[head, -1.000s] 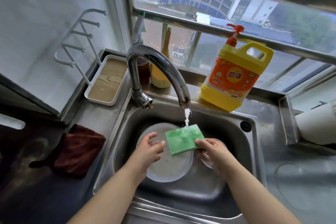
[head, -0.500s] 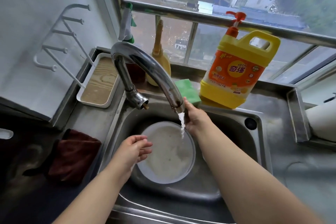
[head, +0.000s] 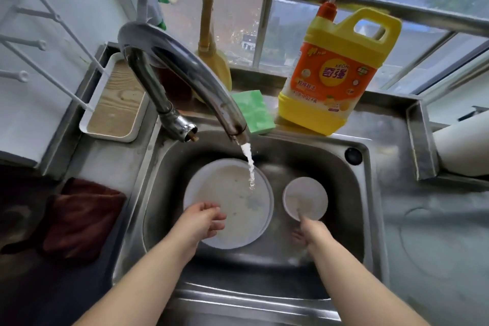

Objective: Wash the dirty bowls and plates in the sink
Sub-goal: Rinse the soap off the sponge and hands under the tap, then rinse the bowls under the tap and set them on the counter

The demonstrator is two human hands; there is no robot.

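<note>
My left hand rests loosely curled on the plate, holding nothing. My right hand grips the bowl rim. The tap runs.

Green sponge, yellow-orange detergent jug, white plate, maroon cloth
</note>
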